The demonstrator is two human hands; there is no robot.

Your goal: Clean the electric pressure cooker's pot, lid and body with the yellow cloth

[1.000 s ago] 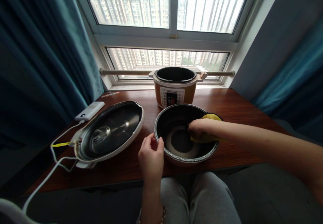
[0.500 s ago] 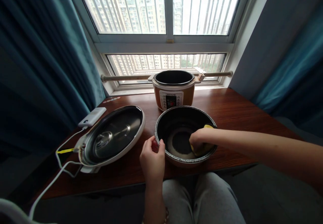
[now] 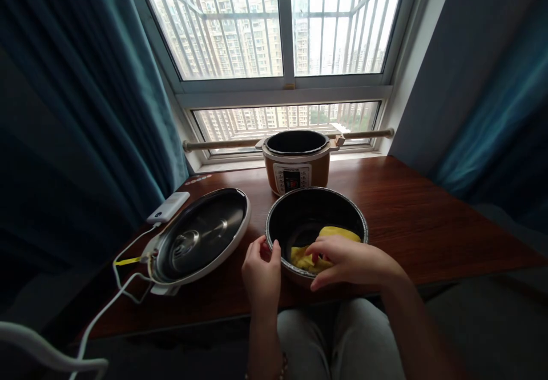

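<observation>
Pot, dark inside, pale rim: is standing mouth up at the lower centre of the frame, on the table.
Cloth, yellow: is lying bunched inside the pot, against the near and right part of its wall.
Left hand: its grip is clasping the pot's rim at the left.
Right hand: is reaching in over the near right rim; its grip is grasping the cloth, fingers pressing into it, thumb resting outside the rim.
Cooker, brown and white: is standing lidless at mid-frame, just behind the pot.
Lid: is lying left of centre, dark inner face up, well apart from the pot.
White box: is lying beyond the lid's left edge, a cable running from it to the lower left.
Curtain, blue: is hanging at the upper left.
</observation>
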